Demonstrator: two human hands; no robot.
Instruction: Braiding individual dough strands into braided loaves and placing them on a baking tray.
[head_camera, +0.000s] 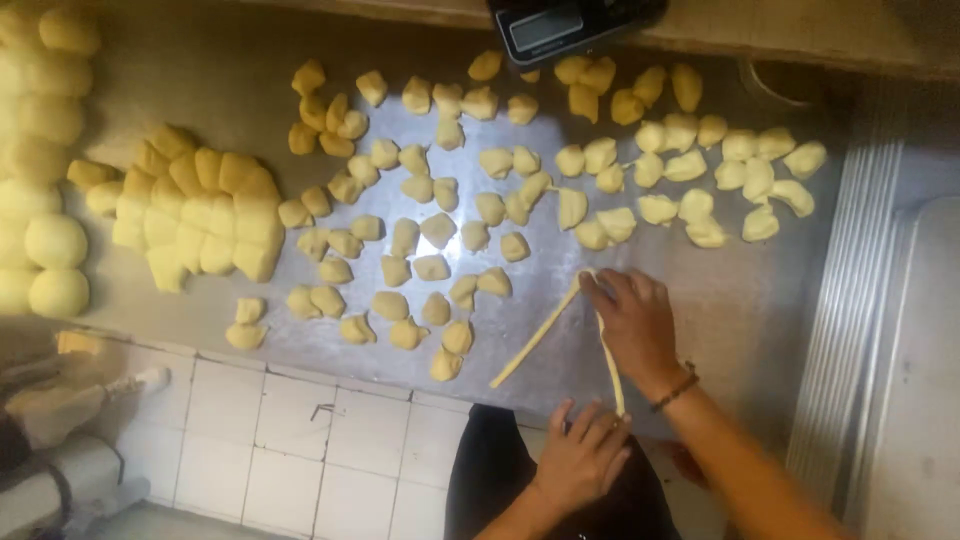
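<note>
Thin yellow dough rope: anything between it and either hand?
Nothing visible. The right hand pinches the folded top of the thin yellow dough rope on the metal table; the left hand holds one lower end at the table edge. The other end lies free, apart from the small yellow dough pieces.

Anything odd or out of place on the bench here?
Mostly orderly. One oddity: the thin dough strip, pinched by the right hand and held by the left hand, runs past the metal table edge, partly hanging over the tiled floor. Cut dough pieces lie scattered loosely.
</note>
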